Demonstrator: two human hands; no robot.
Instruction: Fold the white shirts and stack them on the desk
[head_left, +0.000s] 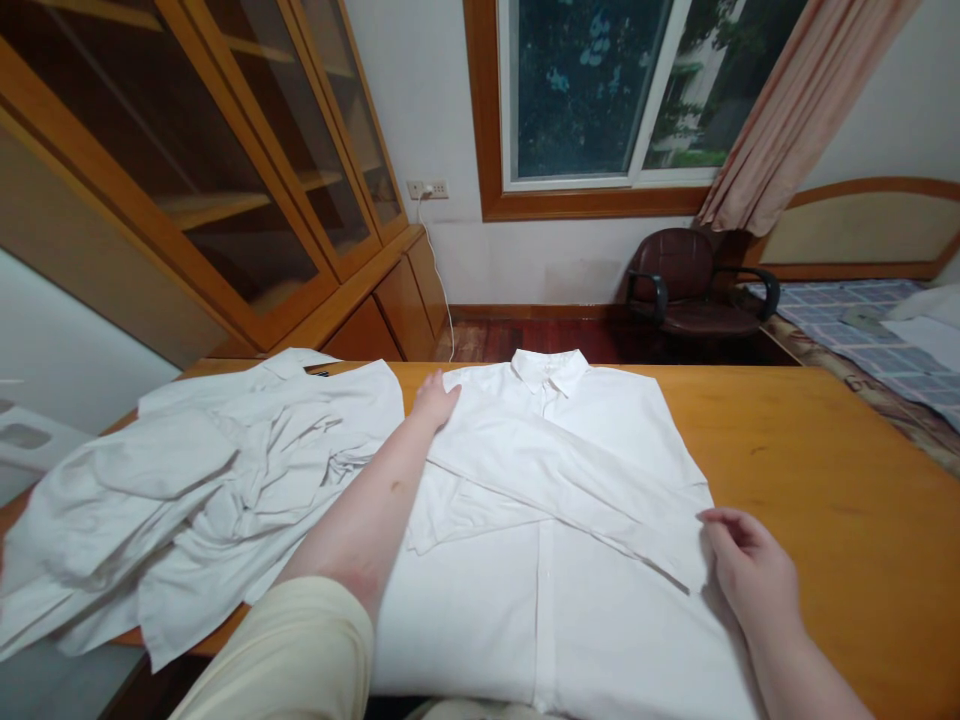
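A white button-up shirt (480, 600) lies front up on the wooden table, its collar (550, 372) at the far edge. Both sleeves are folded across its chest. The upper sleeve (570, 460) runs from the left shoulder down to the right side, over the other one. My left hand (436, 402) rests on the left shoulder with its fingers stretched out. At the right side, my right hand (754, 570) has its fingers curled, with the fingertips pinched at the shirt's edge near the upper sleeve's cuff.
A rumpled heap of white shirts (225, 480) covers the left part of the table (840, 480). Beyond stand a glass-door cabinet (360, 270), a brown armchair (679, 280) and a bed (862, 310) at the right. A white cord (439, 265) hangs from the wall socket.
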